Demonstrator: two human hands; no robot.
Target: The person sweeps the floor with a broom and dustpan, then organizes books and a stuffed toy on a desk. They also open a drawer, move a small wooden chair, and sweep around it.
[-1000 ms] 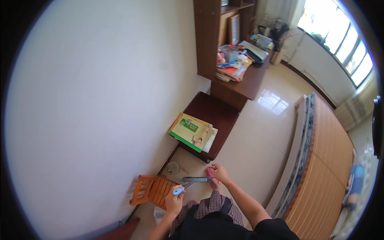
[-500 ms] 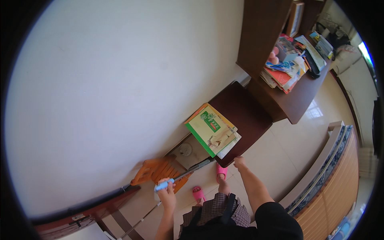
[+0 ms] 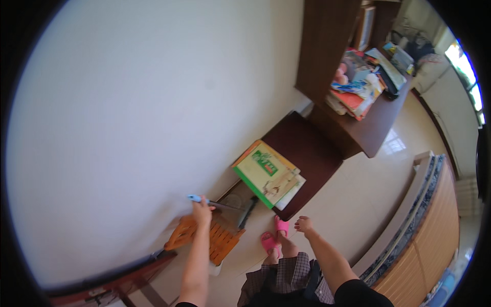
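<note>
My left hand [image 3: 203,211] is closed around the blue-tipped handle of a broom [image 3: 223,206], close to the wall. The broom's thin stick slants toward a dark bristle head [image 3: 249,211] low beside the dark brown table. My right hand [image 3: 304,224] hangs just off the table's near corner, holding nothing, its fingers loosely bent and apart. On the brown table [image 3: 319,156] lies a stack with a flat cream and green box [image 3: 269,173] on top. A slatted orange wooden chair [image 3: 221,240] stands below my left hand, partly hidden by my forearm.
A brown desk [image 3: 376,128] at the upper right carries papers and a pile of books [image 3: 353,102]. To the right stands a bed-like frame with a slatted tan top [image 3: 429,235]. My feet in pink slippers [image 3: 270,243] are on the tiled floor. Dark red furniture [image 3: 112,276] stands lower left.
My left hand has moved up toward the wall, and the broom's head has swung down and left from the table edge. My right hand has come off the table corner. My feet have shifted.
</note>
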